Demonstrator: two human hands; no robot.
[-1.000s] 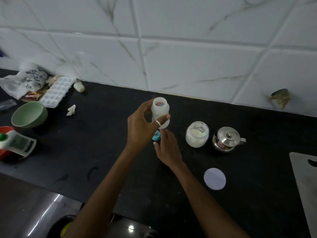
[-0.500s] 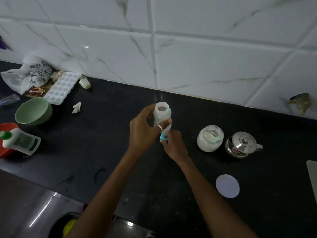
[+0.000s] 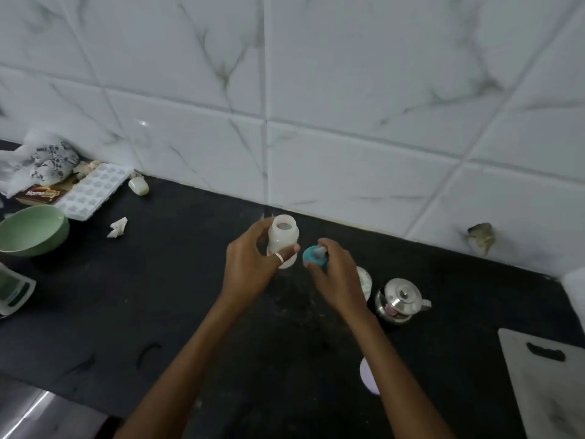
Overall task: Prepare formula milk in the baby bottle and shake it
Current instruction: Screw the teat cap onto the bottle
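My left hand (image 3: 253, 270) grips a small white baby bottle (image 3: 282, 237), held upright above the black counter (image 3: 158, 296) with its mouth uncovered. Just right of the bottle, my right hand (image 3: 338, 280) holds the teal teat cap (image 3: 313, 256) at about the height of the bottle's lower half, a short gap away from it. The white formula jar (image 3: 365, 282) stands behind my right wrist, mostly hidden. Its round pale lid (image 3: 367, 377) lies on the counter, partly covered by my right forearm.
A small steel lidded pot (image 3: 400, 301) stands right of the jar. A white cutting board (image 3: 544, 381) lies at the right edge. At left are a green bowl (image 3: 31, 229), an ice tray (image 3: 95, 191), a scale (image 3: 12, 289) and a crumpled scrap (image 3: 117, 228). The tiled wall rises behind.
My right hand has lifted the teal cap from under the bottle up to its right side. The bottle stays in my left hand. The camera has shifted.
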